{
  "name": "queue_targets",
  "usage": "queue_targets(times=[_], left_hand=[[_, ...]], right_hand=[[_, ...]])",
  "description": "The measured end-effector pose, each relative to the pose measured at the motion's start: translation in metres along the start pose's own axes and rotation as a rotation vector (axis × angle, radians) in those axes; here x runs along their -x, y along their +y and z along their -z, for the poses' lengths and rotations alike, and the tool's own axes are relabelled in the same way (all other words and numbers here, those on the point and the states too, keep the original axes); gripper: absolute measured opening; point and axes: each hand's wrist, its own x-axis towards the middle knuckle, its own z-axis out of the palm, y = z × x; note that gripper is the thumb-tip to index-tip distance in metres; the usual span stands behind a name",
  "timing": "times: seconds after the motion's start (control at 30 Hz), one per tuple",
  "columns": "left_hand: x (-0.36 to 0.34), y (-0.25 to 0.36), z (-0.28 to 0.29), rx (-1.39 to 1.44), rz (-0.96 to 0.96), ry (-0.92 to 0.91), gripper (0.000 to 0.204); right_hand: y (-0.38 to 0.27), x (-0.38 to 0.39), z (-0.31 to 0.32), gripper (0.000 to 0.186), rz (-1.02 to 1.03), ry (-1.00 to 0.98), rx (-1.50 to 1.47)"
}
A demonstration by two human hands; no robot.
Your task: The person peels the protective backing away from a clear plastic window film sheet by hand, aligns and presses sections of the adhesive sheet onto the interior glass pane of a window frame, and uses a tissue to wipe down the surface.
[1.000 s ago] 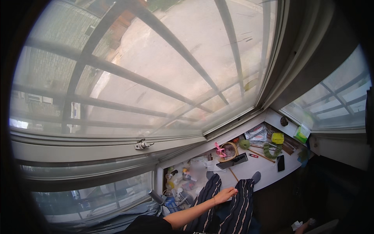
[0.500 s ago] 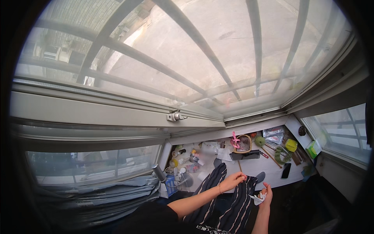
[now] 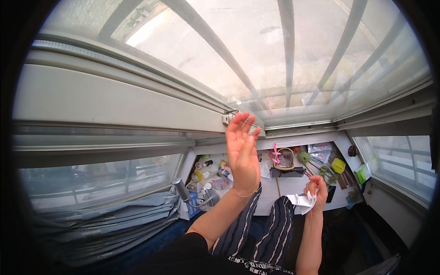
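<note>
My left hand (image 3: 243, 158) is raised, fingers apart and curved, just in front of the metal latch (image 3: 227, 119) on the white window sash (image 3: 114, 96), partly covering the latch. A thin band circles its wrist. Lower at the right, my right hand (image 3: 316, 195) is closed on a crumpled white tissue (image 3: 298, 200), above my dark striped trouser legs (image 3: 275, 233). The large barred window (image 3: 256, 50) fills the upper view.
Beyond my legs, a white counter (image 3: 268, 199) bears a basket with pink ribbon (image 3: 284, 158), green yarn (image 3: 303, 156), a yellow pouch (image 3: 338, 166) and several bottles. A silver cylinder (image 3: 181, 188) stands left, near folded grey-blue curtain (image 3: 105, 213). Side windows (image 3: 389, 160) flank the counter.
My left hand has lifted from over my trousers to the latch and opened. My right hand came in from the lower right with the tissue and rose. The view has tilted toward the sash.
</note>
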Motion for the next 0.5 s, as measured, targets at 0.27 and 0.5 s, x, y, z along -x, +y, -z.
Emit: queue_targets(times=[0.27,0.5], left_hand=[[-0.02,0.011,-0.026,0.142,0.018,0.066,0.052],[-0.022,0.007,-0.036,0.122,-0.058,-0.03,0.051]], right_hand=[[0.006,-0.029,-0.059,0.035,-0.027,-0.129,-0.105],[0.038,-0.025,-0.049,0.033,-0.105,-0.048,-0.09]])
